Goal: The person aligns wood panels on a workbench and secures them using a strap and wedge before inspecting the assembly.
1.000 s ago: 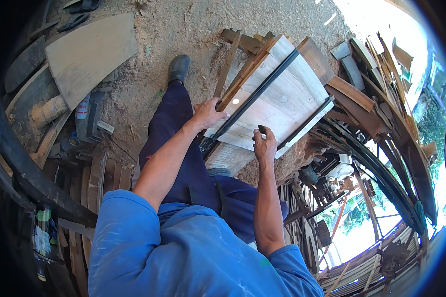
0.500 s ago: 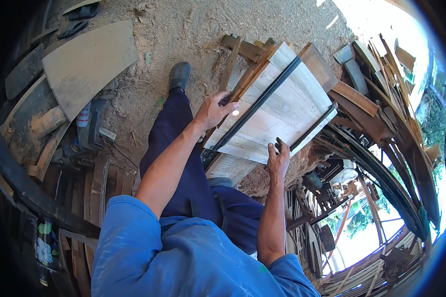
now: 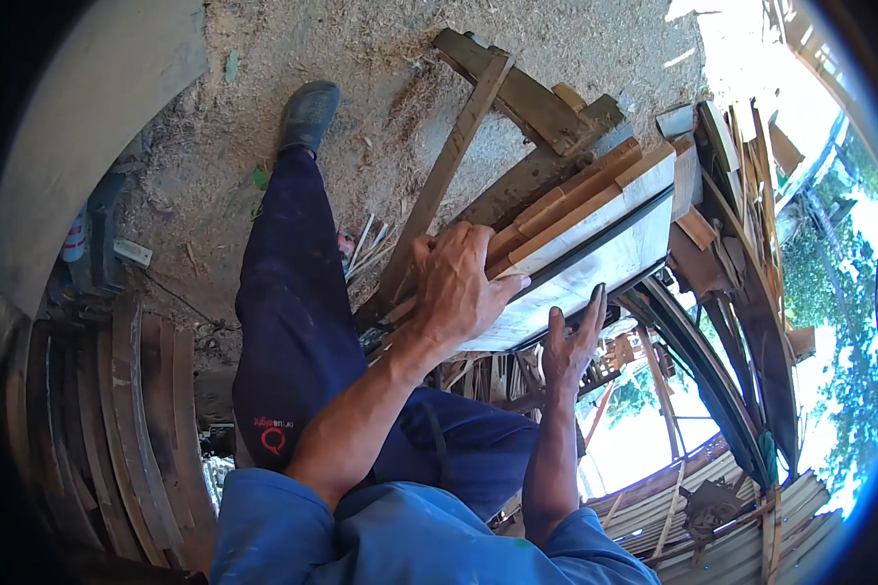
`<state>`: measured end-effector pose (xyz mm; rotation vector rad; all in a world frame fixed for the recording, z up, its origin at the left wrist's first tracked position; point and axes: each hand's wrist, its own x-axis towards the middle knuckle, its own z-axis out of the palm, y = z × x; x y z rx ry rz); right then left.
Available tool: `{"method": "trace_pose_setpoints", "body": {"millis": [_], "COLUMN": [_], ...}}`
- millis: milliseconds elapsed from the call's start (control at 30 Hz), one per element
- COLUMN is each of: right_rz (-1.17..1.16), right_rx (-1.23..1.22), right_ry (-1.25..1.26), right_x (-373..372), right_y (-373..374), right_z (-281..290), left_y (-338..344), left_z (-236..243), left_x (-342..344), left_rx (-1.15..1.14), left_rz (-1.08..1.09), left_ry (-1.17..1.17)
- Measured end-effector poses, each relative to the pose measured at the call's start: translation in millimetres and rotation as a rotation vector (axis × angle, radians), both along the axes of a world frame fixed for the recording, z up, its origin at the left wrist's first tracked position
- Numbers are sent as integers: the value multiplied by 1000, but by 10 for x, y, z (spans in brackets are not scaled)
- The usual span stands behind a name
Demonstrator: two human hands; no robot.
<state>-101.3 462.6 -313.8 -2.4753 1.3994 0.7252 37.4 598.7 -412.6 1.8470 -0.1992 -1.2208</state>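
A pale wooden panel made of joined boards is tilted in front of me, with a black strip running along it. Brown wooden edges show along its upper left side. My left hand is closed over the panel's left end, fingers curled round the edge and thumb lying toward the face. Close to the near lower edge is my right hand, its thumb and fingers stretched apart. Whether its fingertips touch the panel I cannot tell.
A wooden trestle with a slanting leg stands beyond the panel on shaving-covered ground. Stacked planks lie at the left, under a large pale sheet. Long timbers lean at the right. My shoe is planted ahead.
The panel has tipped up, so its brown edge shows more and its face appears narrower. My left hand has gone from hovering with fingers apart to gripping the edge. The view has shifted too.
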Motion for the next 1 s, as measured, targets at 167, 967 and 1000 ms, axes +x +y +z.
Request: {"method": "trace_pose_setpoints", "body": {"millis": [167,967,1000], "right_rz": [9,54,50], "right_rx": [-12,29,40], "right_ry": [77,259,264], "right_x": [182,260,303], "right_y": [-70,-133,-119], "right_z": [-121,-185,-177], "left_y": [1,-270,-304], "left_z": [-35,-129,-149], "left_x": [14,398,411], "left_rx": [-56,-76,-81], "left_rz": [23,-2,-2], "left_ry": [0,75,69]}}
